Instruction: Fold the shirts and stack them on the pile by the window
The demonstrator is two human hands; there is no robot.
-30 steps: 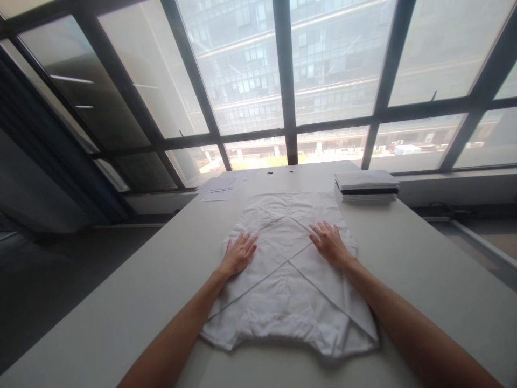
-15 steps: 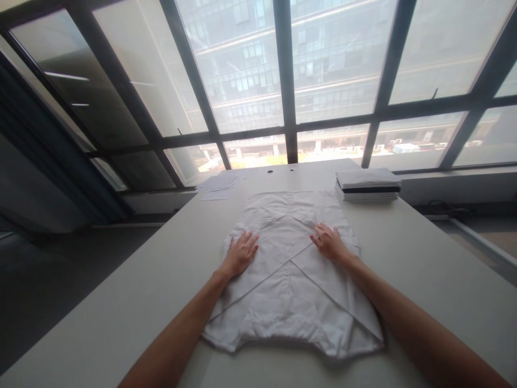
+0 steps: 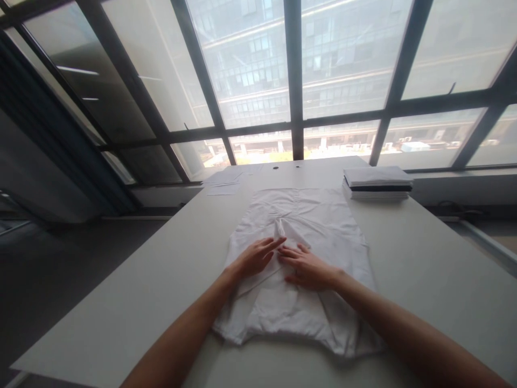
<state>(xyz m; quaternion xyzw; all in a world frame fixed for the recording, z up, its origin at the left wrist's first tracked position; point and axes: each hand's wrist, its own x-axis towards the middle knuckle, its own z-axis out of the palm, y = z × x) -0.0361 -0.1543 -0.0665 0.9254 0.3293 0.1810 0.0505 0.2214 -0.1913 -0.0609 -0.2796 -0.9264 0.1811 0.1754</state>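
A white garment lies spread on the white table, its near edge curved and its surface wrinkled. My left hand rests on the middle of the cloth, palm down, fingers stretched towards the right. Close beside it, my right hand lies on the garment with its fingers spread and pointing left. The fingertips of both hands nearly meet. Just beyond them a small peak of cloth stands up. Neither hand is closed round the fabric.
On the white table, a stack of folded cloth with a dark layer sits at the back right. Thin white sheets lie at the back left. Large windows rise behind the table, and a dark curtain hangs at left.
Both hands have moved inward from the garment's sides to its middle. The cloth between them has bunched into a raised fold. The view has shifted slightly.
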